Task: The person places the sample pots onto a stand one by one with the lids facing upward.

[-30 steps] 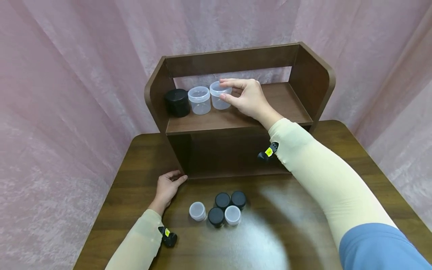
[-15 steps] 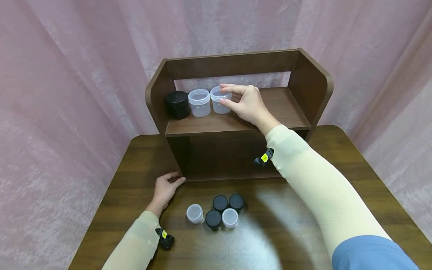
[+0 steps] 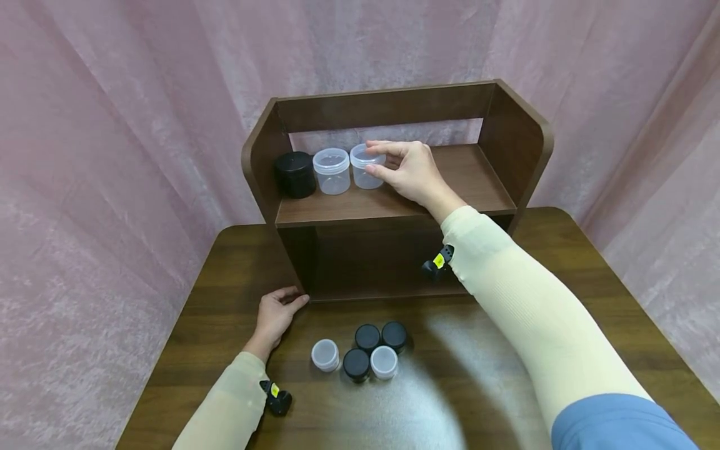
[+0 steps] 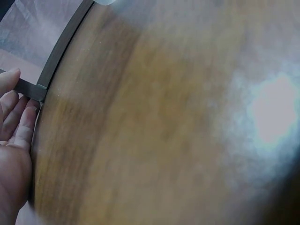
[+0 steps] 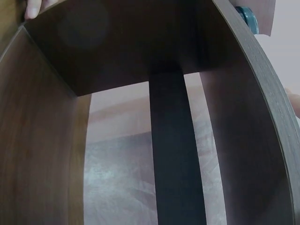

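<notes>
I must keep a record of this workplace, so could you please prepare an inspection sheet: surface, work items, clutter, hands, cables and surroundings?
Surface: brown table, wood-patterned, shiny near the front.
Work items: on the upper shelf of a brown rack, a black jar, then two clear jars; on the table, three small black-topped jars and two small white jars.
Clutter: nothing seen besides these jars.
Right hand: thumb and fingers round the rim of the right clear jar.
Left hand: touches the rack's lower left corner.
Cables: nothing seen.
Surroundings: pink curtain behind and beside the table.
</notes>
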`<action>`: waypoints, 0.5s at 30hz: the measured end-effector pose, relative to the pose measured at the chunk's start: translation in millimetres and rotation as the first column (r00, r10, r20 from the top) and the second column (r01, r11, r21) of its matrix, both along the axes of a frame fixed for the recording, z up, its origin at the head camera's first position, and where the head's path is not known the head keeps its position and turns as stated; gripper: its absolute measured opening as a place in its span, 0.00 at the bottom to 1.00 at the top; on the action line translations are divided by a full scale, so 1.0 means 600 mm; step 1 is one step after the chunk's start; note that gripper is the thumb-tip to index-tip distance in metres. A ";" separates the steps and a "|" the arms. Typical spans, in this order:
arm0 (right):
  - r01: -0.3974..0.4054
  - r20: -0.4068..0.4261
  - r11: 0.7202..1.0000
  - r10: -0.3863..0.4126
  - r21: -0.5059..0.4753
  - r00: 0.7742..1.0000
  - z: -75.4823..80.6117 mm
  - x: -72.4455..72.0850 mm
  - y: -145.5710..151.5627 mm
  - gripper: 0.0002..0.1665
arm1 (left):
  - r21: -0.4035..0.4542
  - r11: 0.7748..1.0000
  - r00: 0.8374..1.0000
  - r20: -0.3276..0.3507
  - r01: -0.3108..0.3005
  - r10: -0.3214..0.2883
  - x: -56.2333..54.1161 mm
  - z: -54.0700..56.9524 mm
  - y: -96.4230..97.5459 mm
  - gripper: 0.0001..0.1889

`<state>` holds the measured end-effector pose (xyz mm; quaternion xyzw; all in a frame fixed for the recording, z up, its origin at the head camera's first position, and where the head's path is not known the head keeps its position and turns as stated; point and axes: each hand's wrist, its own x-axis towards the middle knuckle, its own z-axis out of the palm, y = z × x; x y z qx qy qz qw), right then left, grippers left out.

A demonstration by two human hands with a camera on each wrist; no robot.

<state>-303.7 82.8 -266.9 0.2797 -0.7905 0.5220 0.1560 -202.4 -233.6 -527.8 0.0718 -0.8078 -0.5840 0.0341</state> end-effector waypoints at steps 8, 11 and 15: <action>0.042 -0.029 0.998 -0.041 0.040 0.999 -0.002 0.000 0.009 0.17 | -0.007 1.000 1.000 0.009 0.013 -0.013 -0.005 -0.002 0.007 0.24; 0.045 -0.038 0.998 -0.043 0.049 0.998 -0.002 -0.002 0.010 0.17 | -0.003 1.000 1.000 -0.001 0.002 -0.002 -0.006 -0.001 0.009 0.24; 0.052 -0.046 0.996 -0.049 0.067 0.998 -0.001 -0.001 0.011 0.18 | -0.004 1.000 1.000 0.004 0.004 -0.004 -0.005 0.002 0.010 0.24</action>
